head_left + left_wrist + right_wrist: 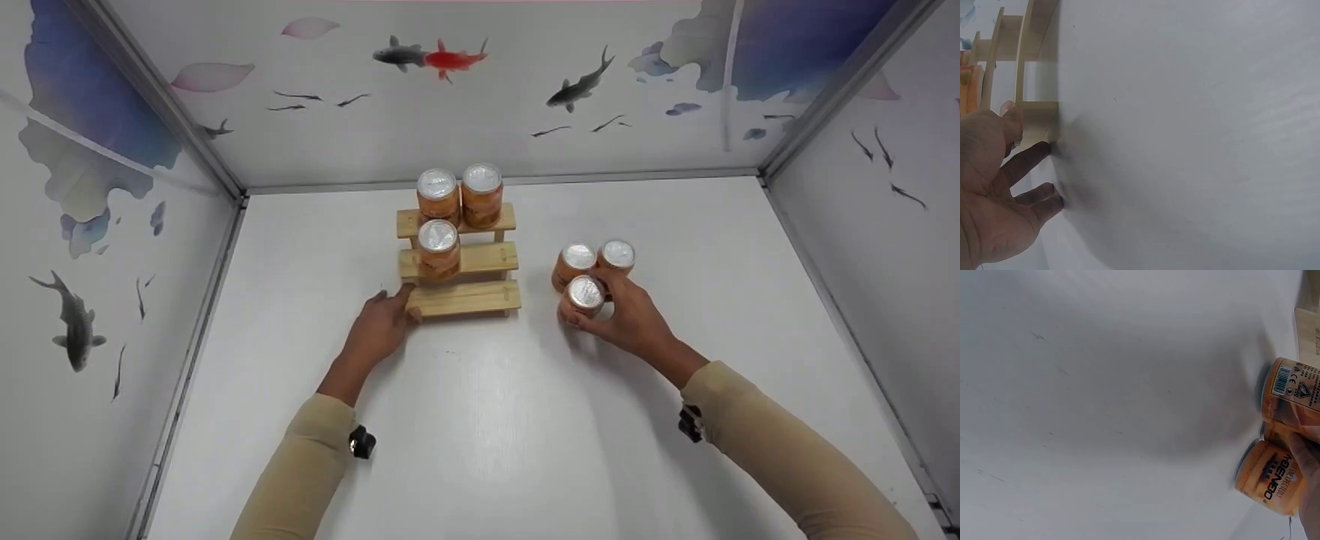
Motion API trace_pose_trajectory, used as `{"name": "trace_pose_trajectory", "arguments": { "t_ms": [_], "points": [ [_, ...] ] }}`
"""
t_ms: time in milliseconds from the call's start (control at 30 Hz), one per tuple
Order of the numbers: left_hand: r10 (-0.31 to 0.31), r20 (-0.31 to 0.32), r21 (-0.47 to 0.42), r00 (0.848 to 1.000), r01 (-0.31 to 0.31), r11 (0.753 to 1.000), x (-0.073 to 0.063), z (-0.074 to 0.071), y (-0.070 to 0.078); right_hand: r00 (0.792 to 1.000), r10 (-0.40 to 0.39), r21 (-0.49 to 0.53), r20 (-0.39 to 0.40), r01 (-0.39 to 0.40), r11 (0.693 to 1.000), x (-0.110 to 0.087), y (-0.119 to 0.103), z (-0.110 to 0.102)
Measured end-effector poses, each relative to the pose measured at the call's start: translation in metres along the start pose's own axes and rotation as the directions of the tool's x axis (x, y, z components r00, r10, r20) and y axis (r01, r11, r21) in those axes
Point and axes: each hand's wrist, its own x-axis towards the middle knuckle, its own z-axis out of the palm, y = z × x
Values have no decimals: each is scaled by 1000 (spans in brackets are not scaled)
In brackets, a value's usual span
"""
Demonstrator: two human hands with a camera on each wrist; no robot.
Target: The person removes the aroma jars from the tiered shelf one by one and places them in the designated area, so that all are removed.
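My left hand (381, 326) is at the left end of the lowest step of a three-step wooden rack (465, 300). In the left wrist view its thumb and a finger pinch the end of that board, while the other fingers reach down to the tabletop. With thumb and fingers around it, my right hand (634, 319) grips the front can (584, 294) of a group of three, right of the rack. Orange, silver-topped, a second can (576, 264) and a third can (618, 255) stand just behind it. The right wrist view shows a printed can (1275, 478) near the fingers.
Two cans stand on the top step, a left one (438, 195) and a right one (482, 195). Another can (439, 251) is on the left of the middle step. White panels printed with fish enclose the white table (480, 420) at the back and sides.
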Motion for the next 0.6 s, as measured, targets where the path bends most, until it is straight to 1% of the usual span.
{"name": "trace_pose_trajectory", "arguments": {
  "t_ms": [167,267,400,600],
  "points": [
    [8,-15,-7,1000,-8,1000,0,0,1,1000,-3,21,6,3,1000,-1,1,2],
    [27,-30,4,999,-26,1000,1,0,1,1000,1,24,3,-1,1000,0,0,2],
    [32,-38,15,999,-32,999,0,0,1,1000,11,12,5,-12,1000,-1,0,4],
    [34,-42,9,999,-33,999,-1,1,1,1000,17,-6,15,-17,1000,0,-1,4]
  ]
}}
